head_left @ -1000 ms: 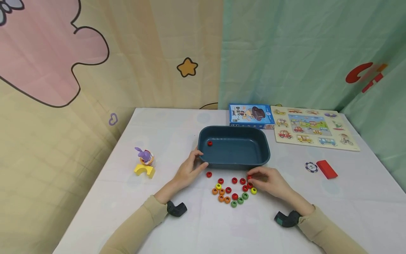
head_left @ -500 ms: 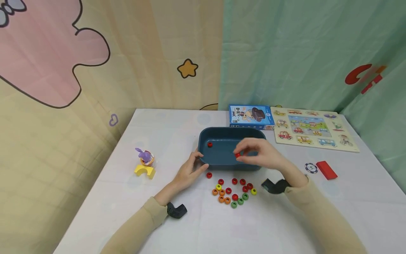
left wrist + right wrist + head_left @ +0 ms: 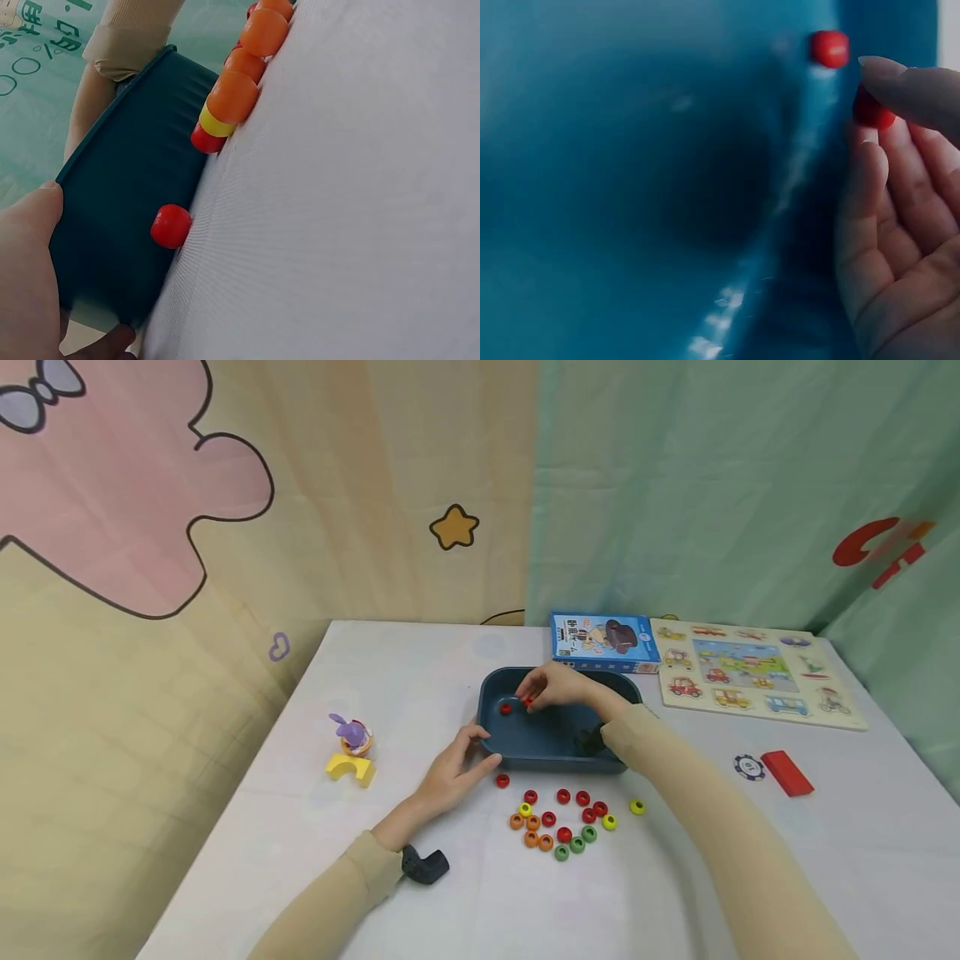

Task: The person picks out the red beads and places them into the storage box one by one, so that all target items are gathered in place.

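Note:
My right hand [image 3: 553,687] reaches into the dark blue plastic tub [image 3: 540,747] near its left end. Thumb and fingers pinch a red bead [image 3: 871,112], low over the tub floor. Close by in the tub lies another red bead [image 3: 830,49]. With my left hand [image 3: 452,770] I hold the tub's front left corner, thumb and fingers on either side of it. A single red bead [image 3: 171,226] sits on the table by the tub's front wall. Several red, orange [image 3: 532,839], yellow [image 3: 610,822] and green beads [image 3: 577,844] lie loosely grouped in front of the tub.
Behind the tub are a blue card-game box [image 3: 604,643] and a wooden picture puzzle [image 3: 750,672]. A poker chip [image 3: 749,767] and red block [image 3: 787,773] lie to the right. To the left stand a purple rabbit figure [image 3: 351,735] and a yellow arch block [image 3: 351,768].
My right hand picked a red bead from the table group and carried it up and left into the tub. My left hand stays on the tub's corner.

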### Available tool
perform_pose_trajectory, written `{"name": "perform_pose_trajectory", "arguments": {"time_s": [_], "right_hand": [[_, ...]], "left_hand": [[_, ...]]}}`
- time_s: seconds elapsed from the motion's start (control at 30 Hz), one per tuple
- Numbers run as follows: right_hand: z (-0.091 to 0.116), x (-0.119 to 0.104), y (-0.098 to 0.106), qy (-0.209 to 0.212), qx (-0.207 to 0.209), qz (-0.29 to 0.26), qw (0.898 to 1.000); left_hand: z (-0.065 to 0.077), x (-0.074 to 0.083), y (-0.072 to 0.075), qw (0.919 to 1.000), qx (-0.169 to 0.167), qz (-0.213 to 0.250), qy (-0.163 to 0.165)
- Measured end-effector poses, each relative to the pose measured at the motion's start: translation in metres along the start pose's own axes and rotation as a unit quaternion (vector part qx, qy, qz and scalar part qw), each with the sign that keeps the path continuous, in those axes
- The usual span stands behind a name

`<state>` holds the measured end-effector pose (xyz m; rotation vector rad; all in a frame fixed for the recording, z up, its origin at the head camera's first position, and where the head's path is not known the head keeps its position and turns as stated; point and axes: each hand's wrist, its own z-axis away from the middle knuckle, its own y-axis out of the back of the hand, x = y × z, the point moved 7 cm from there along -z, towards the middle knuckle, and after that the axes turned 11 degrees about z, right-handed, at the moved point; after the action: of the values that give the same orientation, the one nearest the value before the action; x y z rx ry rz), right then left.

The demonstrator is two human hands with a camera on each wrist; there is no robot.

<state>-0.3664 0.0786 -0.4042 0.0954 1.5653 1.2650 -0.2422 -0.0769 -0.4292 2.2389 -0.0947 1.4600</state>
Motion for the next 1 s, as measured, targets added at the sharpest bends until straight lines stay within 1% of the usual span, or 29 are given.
{"name": "perform_pose_trajectory", "arguments": {"time_s": [0.1,0.17,0.33,0.43,0.63,0.67,0.77,0.87,1.0], "right_hand": [[-0.002,0.005,-0.003,-0.012,-0.002,0.016,1.000],[-0.003,0.006,-0.004,-0.015,0.007,0.032,0.999],[-0.006,0.007,-0.004,-0.018,0.027,0.088,0.996],[-0.007,0.007,-0.006,-0.017,0.031,0.104,0.994],[-0.008,0.005,-0.008,-0.023,0.038,0.115,0.992],[-0.008,0.005,-0.008,-0.026,0.040,0.116,0.992],[-0.008,0.006,-0.009,-0.030,0.043,0.118,0.992],[-0.008,0.006,-0.009,-0.029,0.042,0.114,0.992],[-0.004,0.000,-0.004,-0.010,0.033,0.100,0.994]], "left_hand": [[0.000,0.017,0.000,0.9999,-0.005,0.006,-0.009],[0.000,0.027,0.001,0.9999,-0.006,0.008,-0.006],[-0.001,0.027,0.001,1.0000,-0.008,0.005,-0.001],[-0.001,0.022,0.001,0.9999,-0.008,0.007,-0.006],[-0.002,-0.006,0.000,0.9999,-0.001,-0.009,-0.008],[-0.002,-0.009,0.000,0.9999,-0.001,-0.011,-0.008],[-0.002,-0.012,-0.001,1.0000,-0.001,-0.006,-0.007],[-0.002,-0.012,-0.001,1.0000,-0.001,0.000,-0.006],[-0.001,-0.011,0.000,1.0000,0.002,-0.002,-0.002]]}}
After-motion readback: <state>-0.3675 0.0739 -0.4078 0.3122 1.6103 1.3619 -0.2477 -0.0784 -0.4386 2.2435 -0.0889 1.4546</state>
